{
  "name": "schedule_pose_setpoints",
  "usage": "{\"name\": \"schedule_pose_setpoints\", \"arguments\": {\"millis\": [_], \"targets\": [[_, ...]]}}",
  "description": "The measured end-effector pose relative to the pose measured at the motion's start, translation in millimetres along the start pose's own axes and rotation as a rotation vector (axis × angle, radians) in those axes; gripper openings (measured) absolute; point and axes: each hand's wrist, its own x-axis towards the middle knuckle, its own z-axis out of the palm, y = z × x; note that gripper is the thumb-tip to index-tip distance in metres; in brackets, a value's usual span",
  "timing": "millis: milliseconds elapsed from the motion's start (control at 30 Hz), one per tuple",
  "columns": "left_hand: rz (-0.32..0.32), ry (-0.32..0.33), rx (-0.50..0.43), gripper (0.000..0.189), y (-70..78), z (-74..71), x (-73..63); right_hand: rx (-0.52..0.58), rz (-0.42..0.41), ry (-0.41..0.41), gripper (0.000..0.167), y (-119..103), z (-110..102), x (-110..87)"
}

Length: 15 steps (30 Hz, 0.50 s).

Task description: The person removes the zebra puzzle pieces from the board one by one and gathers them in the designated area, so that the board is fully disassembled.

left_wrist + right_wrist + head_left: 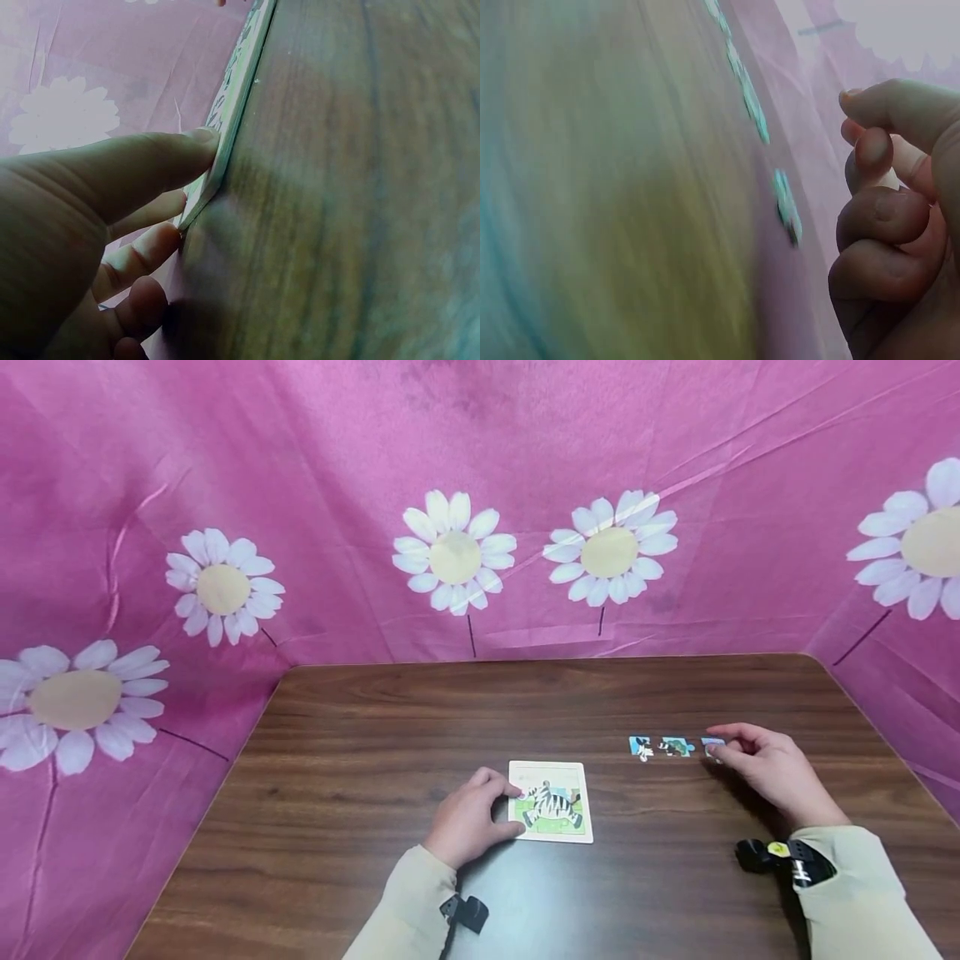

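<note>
My left hand is at the left side of a square zebra puzzle board with a pale frame. In the left wrist view the thumb presses on the board's edge near a corner, and other fingers curl at the adjoining side. My right hand hovers close by a small blue puzzle piece, partly hidden by its fingers in the head view. The right wrist view shows that piece lying on the table, apart from the loosely bent fingers.
Two more puzzle pieces lie left of it in a row: one with black and white and a blue-green one. The brown wooden table meets a pink flowered cloth at its back and sides.
</note>
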Motion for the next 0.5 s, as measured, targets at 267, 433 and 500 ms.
{"name": "schedule_pose_setpoints", "arguments": {"millis": [267,433,500], "targets": [[0.010,0.002,-0.009,0.041,-0.3,0.5,0.5,0.025,-0.063,-0.069,0.028,-28.6,12.3,0.4],[0.010,0.002,-0.019,0.034,-0.7,-0.2,1.3,0.061,-0.091,-0.089,0.025,-43.1,19.3,0.8],[0.012,-0.001,-0.019,0.030,-0.9,-0.4,1.4,0.077,-0.097,-0.100,0.025,-47.5,21.7,1.0]]}}
